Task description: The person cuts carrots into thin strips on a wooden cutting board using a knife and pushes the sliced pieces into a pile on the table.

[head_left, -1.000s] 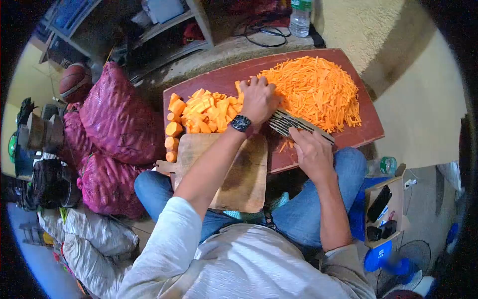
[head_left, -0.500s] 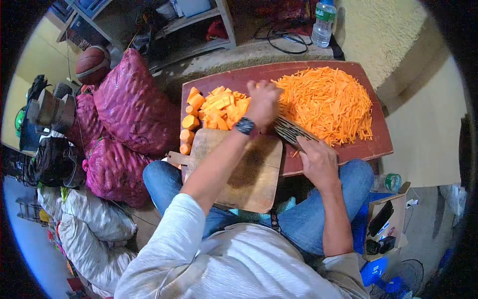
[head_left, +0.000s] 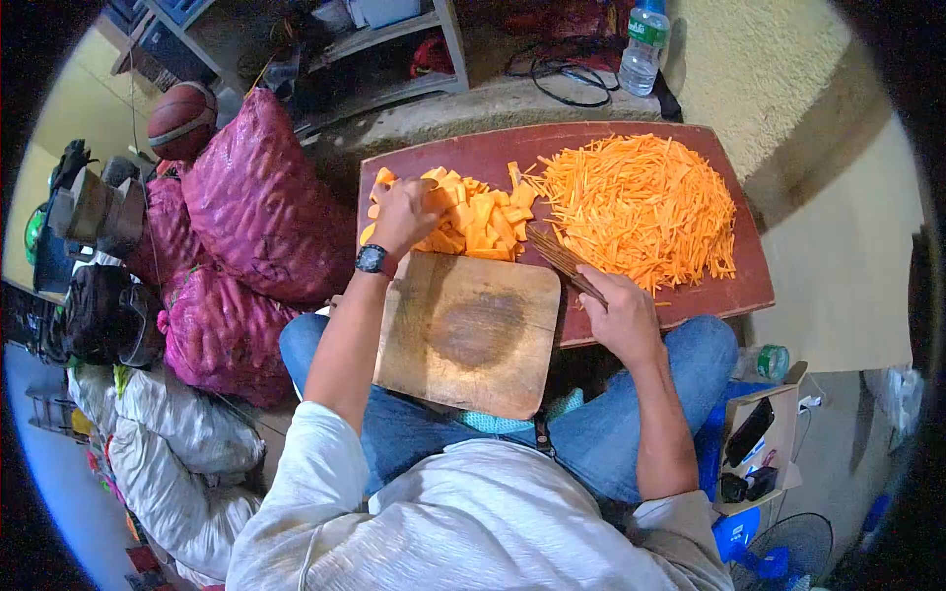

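Note:
My left hand (head_left: pixel 402 215), with a dark watch on its wrist, is over the left end of the orange vegetable pieces (head_left: pixel 483 219). Its fingers curl down around a piece there, which they mostly hide. In my right hand (head_left: pixel 623 313) is a multi-bladed knife (head_left: pixel 560 258), held by its near end and turned almost edge-on. The knife's far end lies beside a big heap of orange shreds (head_left: pixel 641 207). In front of me a wooden chopping board (head_left: pixel 414 325) with a dark stained middle overhangs the red-brown table (head_left: pixel 729 246).
Pink mesh sacks (head_left: pixel 261 207) of roots stand at the left, with a basketball (head_left: pixel 182 120) behind them. White sacks (head_left: pixel 187 433) lie nearer. A water bottle (head_left: pixel 642 59) and a black cable are beyond the table. An open box (head_left: pixel 764 443) sits at my right.
My left hand has moved left from beside the shreds to the left end of the pieces. More cut pieces and the whole board now show. The knife has turned from flat to nearly edge-on.

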Tool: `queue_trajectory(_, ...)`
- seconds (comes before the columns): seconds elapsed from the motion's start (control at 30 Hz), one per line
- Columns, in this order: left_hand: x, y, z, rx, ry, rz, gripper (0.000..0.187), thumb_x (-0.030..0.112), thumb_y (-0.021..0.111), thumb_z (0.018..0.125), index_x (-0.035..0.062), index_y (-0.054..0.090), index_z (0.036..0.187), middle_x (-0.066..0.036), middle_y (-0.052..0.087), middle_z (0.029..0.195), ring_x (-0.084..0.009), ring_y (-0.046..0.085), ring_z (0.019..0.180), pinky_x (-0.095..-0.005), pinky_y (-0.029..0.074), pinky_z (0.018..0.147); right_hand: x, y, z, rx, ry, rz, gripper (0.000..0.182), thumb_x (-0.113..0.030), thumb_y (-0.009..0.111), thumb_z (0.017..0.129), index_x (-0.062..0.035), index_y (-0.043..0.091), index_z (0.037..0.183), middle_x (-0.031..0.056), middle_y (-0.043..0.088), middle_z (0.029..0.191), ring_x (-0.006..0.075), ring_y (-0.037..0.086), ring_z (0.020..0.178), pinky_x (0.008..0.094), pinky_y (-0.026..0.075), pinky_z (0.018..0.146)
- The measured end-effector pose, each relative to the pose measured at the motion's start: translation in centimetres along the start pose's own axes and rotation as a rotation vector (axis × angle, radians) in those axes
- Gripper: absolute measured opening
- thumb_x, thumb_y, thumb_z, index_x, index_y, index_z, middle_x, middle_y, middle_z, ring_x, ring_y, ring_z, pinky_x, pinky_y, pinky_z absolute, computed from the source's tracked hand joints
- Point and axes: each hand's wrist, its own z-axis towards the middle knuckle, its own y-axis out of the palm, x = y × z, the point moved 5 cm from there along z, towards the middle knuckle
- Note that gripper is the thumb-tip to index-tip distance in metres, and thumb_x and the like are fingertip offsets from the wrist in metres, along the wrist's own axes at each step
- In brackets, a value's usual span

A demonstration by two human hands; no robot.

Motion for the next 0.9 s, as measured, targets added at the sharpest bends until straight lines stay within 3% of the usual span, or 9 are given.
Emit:
queue_trajectory(0.07,0.7,0.3,0.0,0.043,0.191,0.148,0.029,0.024,0.077,0.091,0.0075,0.074,0.114,-0.015,0.078,0.106,-0.0393,0.074,0.102,-0.0564,0.043,0.102,0.6,0.2,-0.1,0.052,-0.02,0.014,0.042,-0.013,0.078,0.091,-0.0035,0.073,0.132,0.0232,0.078,0.116,0.0428,0.074,0.107,0.0532,0.059,0.094)
queue_trajectory(0.17,1.0,0.5,0.1,0.007,0.166,0.267,0.019,0.021,0.074,0.092,0.0073,0.07,0.105,-0.014,0.076,0.1,-0.0395,0.073,0.1,-0.0578,0.043,0.101,0.5,0.0,0.0,0.028,0.025,0.006,0.043,-0.014,0.078,0.092,-0.0027,0.073,0.133,0.0234,0.078,0.117,0.0429,0.074,0.109,0.0531,0.059,0.095)
queue_trajectory(0.37,0.5,0.1,-0.4,0.073,0.142,0.13,0.03,0.019,0.074,0.093,0.0075,0.073,0.121,-0.014,0.077,0.102,-0.038,0.074,0.1,-0.0575,0.043,0.102,1.0,0.8,0.2,0.013,0.024,-0.012,0.044,-0.015,0.079,0.092,-0.0004,0.072,0.134,0.0245,0.077,0.116,0.0435,0.074,0.111,0.0527,0.058,0.096)
queue_trajectory(0.5,0.0,-0.6,-0.8,0.055,0.072,-0.072,0.032,0.022,0.078,0.09,0.0084,0.079,0.119,-0.015,0.078,0.106,-0.0355,0.074,0.105,-0.0544,0.042,0.097,1.2,0.9,0.2,0.027,0.04,-0.009,0.044,-0.015,0.079,0.092,0.0006,0.072,0.133,0.0249,0.077,0.116,0.0438,0.074,0.11,0.0526,0.059,0.096)
queue_trajectory(0.57,-0.5,-0.1,-0.3,-0.103,-0.057,-0.122,0.038,0.025,0.084,0.087,0.01,0.081,0.122,-0.015,0.079,0.112,-0.035,0.073,0.109,-0.0535,0.043,0.098,1.1,0.8,0.2,0.029,0.035,-0.005,0.044,-0.015,0.079,0.092,0.0011,0.072,0.133,0.0252,0.077,0.116,0.0439,0.074,0.109,0.0521,0.059,0.096)
queue_trajectory(0.7,-2.2,1.5,0.1,-0.073,-0.091,-0.206,0.036,0.024,0.086,0.086,0.0114,0.082,0.12,-0.017,0.079,0.114,-0.0347,0.073,0.11,-0.0527,0.045,0.096,1.1,0.8,0.2,0.04,0.028,-0.004,0.044,-0.014,0.079,0.092,0.001,0.072,0.133,0.0253,0.077,0.116,0.0437,0.074,0.109,0.0519,0.059,0.096)
queue_trajectory(0.77,-2.4,1.3,0.2,0.031,0.036,-0.164,0.03,0.019,0.088,0.085,0.0114,0.082,0.114,-0.015,0.08,0.101,-0.0311,0.076,0.088,-0.0425,0.058,0.079,1.4,0.9,0.2,0.038,0.04,0.012,0.044,-0.014,0.079,0.092,0.0002,0.073,0.133,0.0257,0.077,0.116,0.0436,0.074,0.109,0.052,0.059,0.096)
queue_trajectory(0.9,-0.8,-1.3,0.2,-0.041,0.022,-0.214,0.033,0.02,0.088,0.087,0.0112,0.082,0.118,-0.016,0.08,0.1,-0.0311,0.076,0.086,-0.0427,0.058,0.078,1.5,0.9,0.2,0.045,0.046,0.009,0.044,-0.015,0.079,0.092,-0.0012,0.073,0.133,0.0255,0.077,0.116,0.0432,0.074,0.11,0.0524,0.059,0.096)
